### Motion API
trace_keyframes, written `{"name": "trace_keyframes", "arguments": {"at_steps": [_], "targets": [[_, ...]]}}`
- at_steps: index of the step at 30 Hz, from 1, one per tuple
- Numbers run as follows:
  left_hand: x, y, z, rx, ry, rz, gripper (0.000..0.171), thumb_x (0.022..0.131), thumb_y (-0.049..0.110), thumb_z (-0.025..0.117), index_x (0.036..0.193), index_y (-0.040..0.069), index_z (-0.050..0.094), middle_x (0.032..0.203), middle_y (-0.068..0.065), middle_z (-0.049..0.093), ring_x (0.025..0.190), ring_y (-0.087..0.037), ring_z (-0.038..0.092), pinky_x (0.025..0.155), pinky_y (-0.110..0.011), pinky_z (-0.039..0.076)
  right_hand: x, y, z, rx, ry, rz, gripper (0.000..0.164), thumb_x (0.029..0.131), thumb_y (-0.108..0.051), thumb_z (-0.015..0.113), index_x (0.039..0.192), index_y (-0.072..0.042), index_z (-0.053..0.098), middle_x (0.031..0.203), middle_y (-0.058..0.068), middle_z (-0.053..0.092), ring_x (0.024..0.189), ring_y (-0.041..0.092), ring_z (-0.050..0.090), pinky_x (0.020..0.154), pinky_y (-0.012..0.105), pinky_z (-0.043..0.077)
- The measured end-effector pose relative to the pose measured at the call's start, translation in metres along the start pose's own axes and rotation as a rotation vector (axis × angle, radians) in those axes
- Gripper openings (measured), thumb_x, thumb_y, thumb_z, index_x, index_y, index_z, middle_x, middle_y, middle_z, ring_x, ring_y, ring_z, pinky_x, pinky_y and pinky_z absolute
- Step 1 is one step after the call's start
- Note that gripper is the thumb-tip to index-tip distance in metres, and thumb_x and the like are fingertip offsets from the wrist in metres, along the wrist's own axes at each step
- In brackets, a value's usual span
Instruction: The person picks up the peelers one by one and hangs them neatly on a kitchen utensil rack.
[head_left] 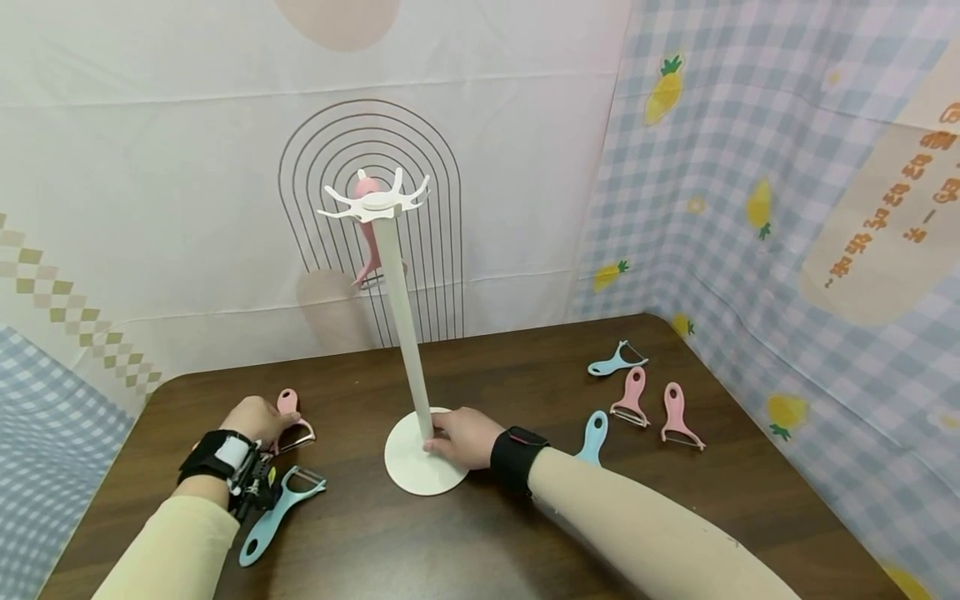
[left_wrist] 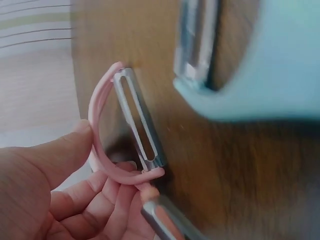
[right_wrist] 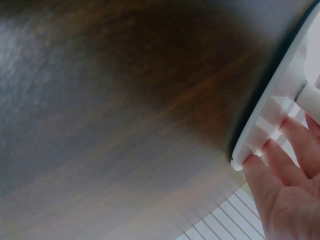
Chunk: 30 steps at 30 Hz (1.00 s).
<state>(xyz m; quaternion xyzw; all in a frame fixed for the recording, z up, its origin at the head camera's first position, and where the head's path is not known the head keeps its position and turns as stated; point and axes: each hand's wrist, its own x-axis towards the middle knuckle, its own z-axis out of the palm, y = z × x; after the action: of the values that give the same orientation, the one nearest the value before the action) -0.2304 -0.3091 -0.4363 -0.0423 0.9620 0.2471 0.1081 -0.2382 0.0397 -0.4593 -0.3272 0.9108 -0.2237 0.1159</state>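
Note:
My left hand (head_left: 258, 421) pinches a pink peeler (left_wrist: 96, 117) between thumb and fingers, low over the left of the table. Its metal blade faces up in the left wrist view, and its handle is hidden there behind the fingers. Close by lies a light blue peeler (head_left: 272, 521). A white stand (head_left: 405, 333) with a round base (head_left: 408, 467) and a crown of hooks rises at the middle. At the foot of its pole, my right hand (head_left: 468, 437) holds it, with several fingers on the base in the right wrist view. One pink peeler (head_left: 369, 250) hangs from a hook.
To the right lie two pink peelers, one nearer the middle (head_left: 632, 396) and one farther right (head_left: 675, 408), plus a blue peeler (head_left: 617, 362). Another blue peeler (head_left: 594, 433) is partly hidden by the right forearm. A cloth wall (head_left: 525, 208) borders the brown table (head_left: 510, 375).

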Motion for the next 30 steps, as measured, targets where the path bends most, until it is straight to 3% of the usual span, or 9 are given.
{"name": "trace_keyframes", "arguments": {"at_steps": [4,13,20,24,30], "targets": [[-0.001,-0.001,0.0,-0.042,-0.003,-0.01,0.041,0.093,0.026,0.062,0.057,0.006,0.061,0.046,0.005,0.05,0.046,-0.011,0.047,0.049,-0.026,0.036,0.0,0.001,0.001,0.003,0.006,-0.01,0.036,0.093,-0.032,0.065,0.125,-0.014,0.062,0.112,-0.001,0.068,0.096,0.008,0.06,0.085,0.026,0.046],[-0.002,-0.001,0.0,-0.194,-0.037,-0.077,0.03,0.094,0.022,0.062,0.074,0.0,0.065,0.055,0.0,0.058,0.051,-0.013,0.052,0.051,-0.027,0.04,0.001,0.003,0.004,0.016,0.02,-0.034,0.034,0.094,-0.032,0.065,0.122,-0.013,0.063,0.11,-0.001,0.068,0.095,0.007,0.06,0.084,0.024,0.046],[0.003,-0.005,0.001,-0.372,-0.059,-0.052,0.022,0.094,0.013,0.063,0.091,-0.008,0.064,0.07,-0.005,0.068,0.06,-0.011,0.061,0.052,-0.025,0.046,0.003,0.007,0.007,0.023,0.029,-0.046,0.036,0.094,-0.033,0.065,0.123,-0.013,0.063,0.109,0.0,0.069,0.094,0.007,0.061,0.083,0.024,0.047],[0.002,0.002,-0.003,-0.43,-0.052,-0.034,0.025,0.094,0.012,0.063,0.101,-0.012,0.06,0.077,-0.01,0.07,0.067,-0.015,0.066,0.055,-0.026,0.049,0.003,0.007,0.007,0.02,0.026,-0.042,0.035,0.094,-0.033,0.065,0.123,-0.013,0.063,0.109,-0.001,0.068,0.093,0.006,0.06,0.083,0.024,0.047],[-0.002,0.023,-0.019,-0.401,0.065,0.071,0.032,0.096,0.016,0.06,0.11,-0.013,0.056,0.085,-0.013,0.071,0.075,-0.02,0.068,0.06,-0.028,0.051,0.002,0.004,0.003,0.016,0.015,-0.018,0.036,0.094,-0.033,0.064,0.124,-0.013,0.062,0.111,-0.001,0.068,0.096,0.007,0.06,0.085,0.025,0.046]]}}
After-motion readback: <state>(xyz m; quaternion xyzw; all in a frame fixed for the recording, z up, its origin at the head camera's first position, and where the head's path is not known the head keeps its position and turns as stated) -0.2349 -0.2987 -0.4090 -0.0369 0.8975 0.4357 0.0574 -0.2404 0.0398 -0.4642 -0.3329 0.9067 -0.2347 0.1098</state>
